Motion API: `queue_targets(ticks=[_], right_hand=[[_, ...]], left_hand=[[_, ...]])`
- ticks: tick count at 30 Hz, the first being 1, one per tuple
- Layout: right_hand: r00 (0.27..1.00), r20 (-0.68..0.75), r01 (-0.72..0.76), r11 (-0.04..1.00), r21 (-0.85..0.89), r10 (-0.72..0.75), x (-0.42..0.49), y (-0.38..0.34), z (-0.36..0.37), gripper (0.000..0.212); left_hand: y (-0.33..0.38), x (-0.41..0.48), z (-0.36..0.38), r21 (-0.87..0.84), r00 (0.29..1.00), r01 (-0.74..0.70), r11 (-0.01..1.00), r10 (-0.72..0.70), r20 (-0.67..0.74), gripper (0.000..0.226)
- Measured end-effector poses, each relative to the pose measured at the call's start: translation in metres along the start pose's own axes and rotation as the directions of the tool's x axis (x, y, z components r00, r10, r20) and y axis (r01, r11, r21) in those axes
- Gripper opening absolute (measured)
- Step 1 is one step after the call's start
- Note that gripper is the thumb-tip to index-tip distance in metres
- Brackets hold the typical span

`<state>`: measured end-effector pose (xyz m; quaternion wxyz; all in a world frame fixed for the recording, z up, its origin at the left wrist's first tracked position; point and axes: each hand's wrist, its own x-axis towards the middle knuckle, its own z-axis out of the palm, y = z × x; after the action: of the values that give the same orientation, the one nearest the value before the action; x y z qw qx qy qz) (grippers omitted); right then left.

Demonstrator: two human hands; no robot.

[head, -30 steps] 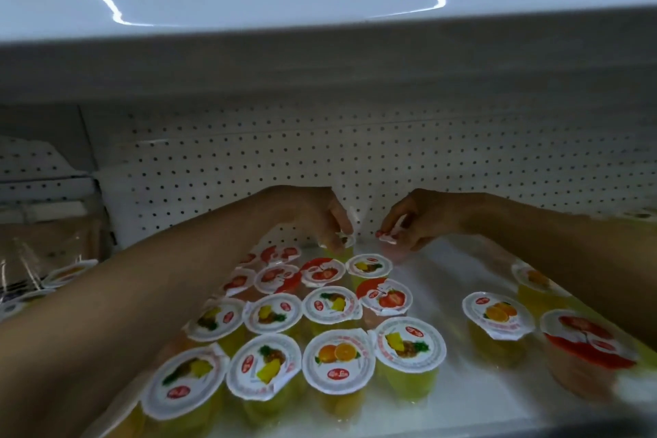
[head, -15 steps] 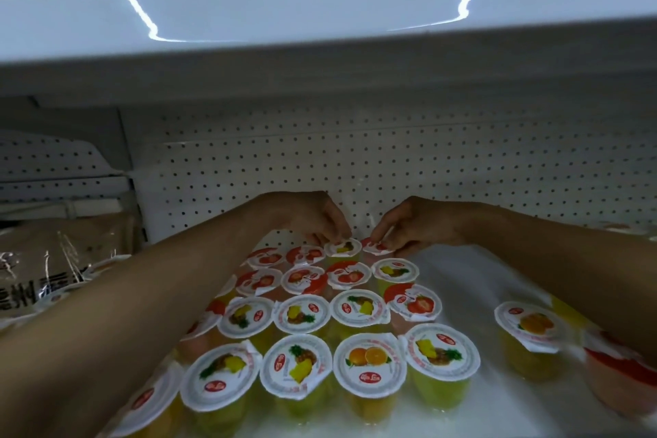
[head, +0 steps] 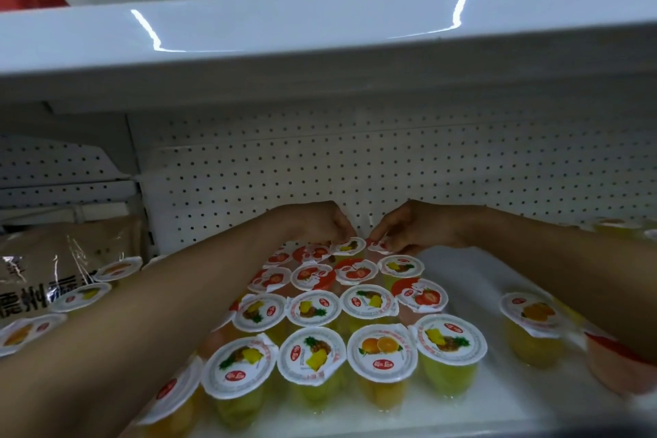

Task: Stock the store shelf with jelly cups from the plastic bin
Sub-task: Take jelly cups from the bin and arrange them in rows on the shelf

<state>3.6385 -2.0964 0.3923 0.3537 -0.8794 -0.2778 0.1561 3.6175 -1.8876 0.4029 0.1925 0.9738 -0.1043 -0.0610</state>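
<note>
Pinching with both: my left hand grips the rim of the pineapple cup and my right hand grips the lid edge of the red-lidded cup just beside it. Both cups stand in the back row on the shelf, near the pegboard and behind the packed jelly cups. An orange cup sits apart under my right forearm.

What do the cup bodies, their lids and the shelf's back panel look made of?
Cup bodies: clear plastic, probably; yellow jelly shows through. Lids: thin printed film, likely; edges curl up. Back panel: white perforated sheet, probably painted metal; regular holes, matte.
</note>
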Motion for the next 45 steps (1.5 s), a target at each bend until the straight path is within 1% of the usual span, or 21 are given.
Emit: queue_targets(ticks=[3, 6, 10, 12, 14, 16, 19, 23, 26, 30, 33, 35, 37, 41, 43, 45], right_hand=[[1.0, -0.019, 0.002, 0.999, -0.032, -0.002, -0.003, -0.002, 0.002, 0.027], [0.999, -0.039, -0.011, 0.999, -0.053, 0.009, -0.004, -0.006, 0.004, 0.026], [0.993, -0.118, -0.016, 0.984, -0.177, -0.005, -0.009, -0.011, 0.006, 0.029], [0.978, -0.196, 0.014, 0.967, -0.254, -0.066, -0.015, -0.015, 0.005, 0.033], [0.949, -0.272, 0.068, 0.946, -0.317, -0.159, -0.026, -0.018, 0.005, 0.032], [0.909, -0.329, 0.128, 0.923, -0.362, -0.255, -0.041, -0.021, 0.007, 0.029], [0.871, -0.364, 0.153, 0.885, -0.439, -0.331, -0.069, -0.022, 0.009, 0.026], [0.857, -0.363, 0.167, 0.864, -0.474, -0.365, -0.104, -0.019, 0.008, 0.023], [0.851, -0.373, 0.177, 0.87, -0.46, -0.37, -0.132, -0.015, 0.003, 0.02], [0.884, -0.326, 0.179, 0.888, -0.423, -0.334, -0.171, -0.001, -0.009, 0.018], [0.916, -0.258, 0.158, 0.868, -0.471, -0.306, -0.2, 0.014, -0.021, 0.023], [0.931, -0.214, 0.145, 0.837, -0.527, -0.295, -0.218, 0.026, -0.028, 0.031], [0.946, -0.162, 0.146, 0.818, -0.556, -0.28, -0.232, 0.036, -0.031, 0.041], [0.961, -0.08, 0.141, 0.721, -0.678, -0.263, -0.245, 0.053, -0.03, 0.057], [0.954, -0.084, 0.141, 0.679, -0.72, -0.287, -0.248, 0.058, -0.028, 0.06], [0.932, -0.093, 0.161, 0.628, -0.761, -0.352, -0.249, 0.063, -0.025, 0.057]], left_hand=[[0.005, 0.0, 0.001, 0.004, 1.0, 0.006, 1.0, -0.006, -0.012, 0.026], [0.008, 0.001, 0.002, 0.043, 1.0, 0.027, 0.999, -0.026, -0.008, 0.027], [0.009, 0.001, 0.001, 0.055, 1.0, 0.024, 0.998, -0.023, -0.009, 0.028], [0.008, -0.003, -0.001, 0.024, 0.997, -0.003, 1.0, 0.004, -0.074, 0.028], [0.009, -0.011, -0.001, -0.003, 0.984, -0.063, 0.998, 0.062, -0.165, 0.025], [0.014, -0.023, 0.0, 0.055, 0.958, -0.129, 0.99, 0.139, -0.251, 0.02], [0.031, -0.049, 0.002, 0.173, 0.932, -0.173, 0.97, 0.218, -0.288, 0.019], [0.065, -0.091, 0.003, 0.238, 0.908, -0.203, 0.95, 0.274, -0.317, 0.02], [0.092, -0.121, 0.013, 0.246, 0.869, -0.238, 0.94, 0.319, -0.377, 0.02], [0.125, -0.144, 0.044, 0.218, 0.862, -0.249, 0.944, 0.319, -0.395, 0.024], [0.147, -0.148, 0.075, 0.28, 0.842, -0.252, 0.926, 0.353, -0.408, 0.036], [0.158, -0.146, 0.094, 0.315, 0.835, -0.221, 0.923, 0.346, -0.429, 0.045], [0.169, -0.141, 0.109, 0.362, 0.837, -0.159, 0.919, 0.32, -0.444, 0.053], [0.194, -0.122, 0.125, 0.444, 0.884, -0.059, 0.894, 0.254, -0.394, 0.068], [0.203, -0.112, 0.126, 0.471, 0.903, -0.025, 0.882, 0.222, -0.368, 0.069], [0.207, -0.105, 0.126, 0.486, 0.912, 0.009, 0.874, 0.192, -0.362, 0.068]])
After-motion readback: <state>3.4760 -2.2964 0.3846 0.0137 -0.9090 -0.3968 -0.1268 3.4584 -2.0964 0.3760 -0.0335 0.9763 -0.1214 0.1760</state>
